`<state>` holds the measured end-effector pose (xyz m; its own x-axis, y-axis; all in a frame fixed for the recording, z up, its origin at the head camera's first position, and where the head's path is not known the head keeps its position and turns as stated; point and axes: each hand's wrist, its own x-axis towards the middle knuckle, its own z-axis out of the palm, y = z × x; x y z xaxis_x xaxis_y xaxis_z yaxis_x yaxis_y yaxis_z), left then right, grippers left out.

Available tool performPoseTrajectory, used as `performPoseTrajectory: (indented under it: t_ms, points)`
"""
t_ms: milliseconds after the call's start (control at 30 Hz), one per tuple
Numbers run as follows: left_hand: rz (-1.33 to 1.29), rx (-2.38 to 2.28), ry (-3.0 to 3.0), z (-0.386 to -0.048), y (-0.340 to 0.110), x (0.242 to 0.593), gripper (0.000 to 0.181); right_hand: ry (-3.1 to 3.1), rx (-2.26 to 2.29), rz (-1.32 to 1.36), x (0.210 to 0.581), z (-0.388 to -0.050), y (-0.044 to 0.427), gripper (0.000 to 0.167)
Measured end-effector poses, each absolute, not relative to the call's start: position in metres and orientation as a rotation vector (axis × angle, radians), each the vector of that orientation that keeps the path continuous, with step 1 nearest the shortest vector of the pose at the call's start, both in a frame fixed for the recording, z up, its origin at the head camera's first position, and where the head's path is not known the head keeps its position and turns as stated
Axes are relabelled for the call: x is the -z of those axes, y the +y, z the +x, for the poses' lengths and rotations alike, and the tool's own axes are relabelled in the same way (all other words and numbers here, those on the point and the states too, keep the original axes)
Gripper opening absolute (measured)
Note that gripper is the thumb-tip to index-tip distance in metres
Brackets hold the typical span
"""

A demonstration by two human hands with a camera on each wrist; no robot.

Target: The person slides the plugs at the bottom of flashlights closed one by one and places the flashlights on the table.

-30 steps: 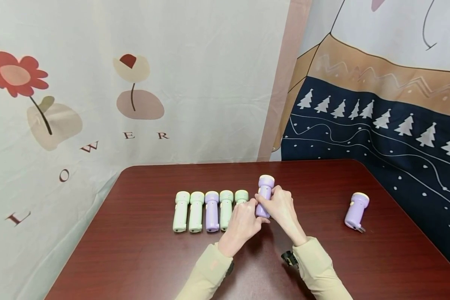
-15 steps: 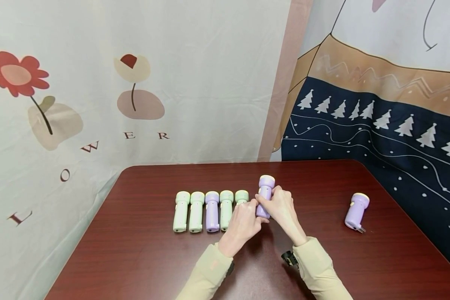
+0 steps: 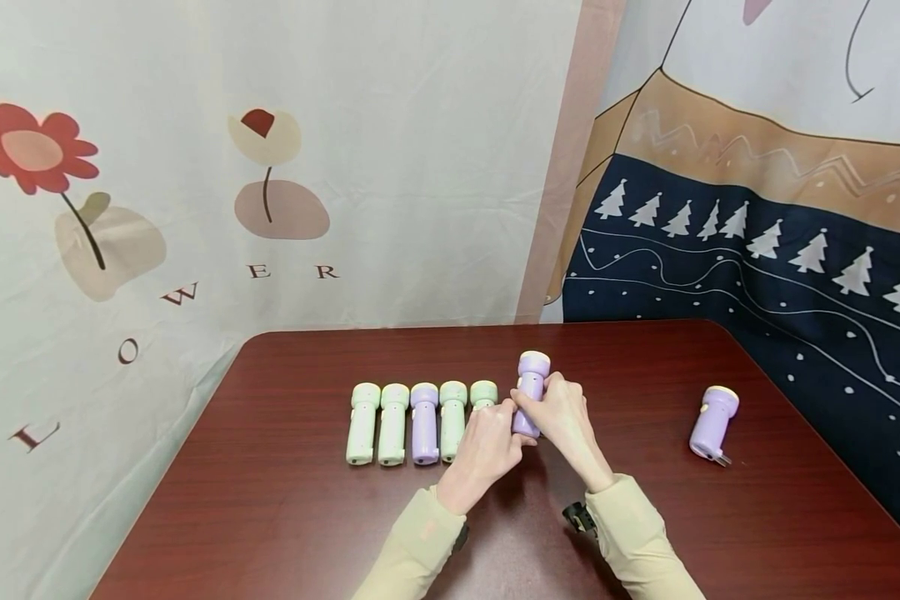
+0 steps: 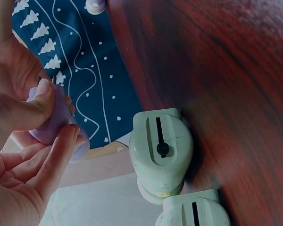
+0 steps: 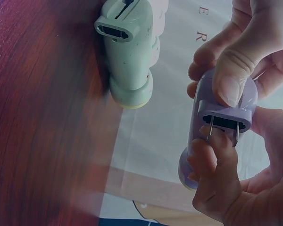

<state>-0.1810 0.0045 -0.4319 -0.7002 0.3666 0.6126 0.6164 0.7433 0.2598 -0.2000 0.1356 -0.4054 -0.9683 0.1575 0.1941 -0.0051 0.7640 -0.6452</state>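
Note:
A purple flashlight (image 3: 531, 379) is held between both hands above the table, its lens end pointing away. My right hand (image 3: 566, 412) grips its body from the right. At its near end, my left hand (image 3: 487, 442) pinches the base. In the right wrist view, two metal plug prongs stick out of the base of the purple flashlight (image 5: 247, 96), with fingertips close to them. To the left, green flashlights (image 3: 361, 425) and one purple flashlight (image 3: 423, 425) lie in a row, lens ends away. My left hand partly hides the rightmost green flashlight (image 3: 483, 393).
Another purple flashlight (image 3: 711, 423) lies on the right side of the red-brown table (image 3: 270, 517), its prongs out. A pale curtain (image 3: 420, 167) printed with flowers and a navy tree-patterned cloth (image 3: 720, 275) hang behind the table.

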Motion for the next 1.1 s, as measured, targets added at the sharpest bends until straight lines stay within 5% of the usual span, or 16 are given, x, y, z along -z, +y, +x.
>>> performPoseTrajectory:
  t_ms: [1100]
  points:
    - [-0.77, 0.587, -2.432, -0.1819, 0.0035, 0.4337, 0.024, -2.731, -0.989, -0.121, 0.4071, -0.2002, 0.1354, 0.043]
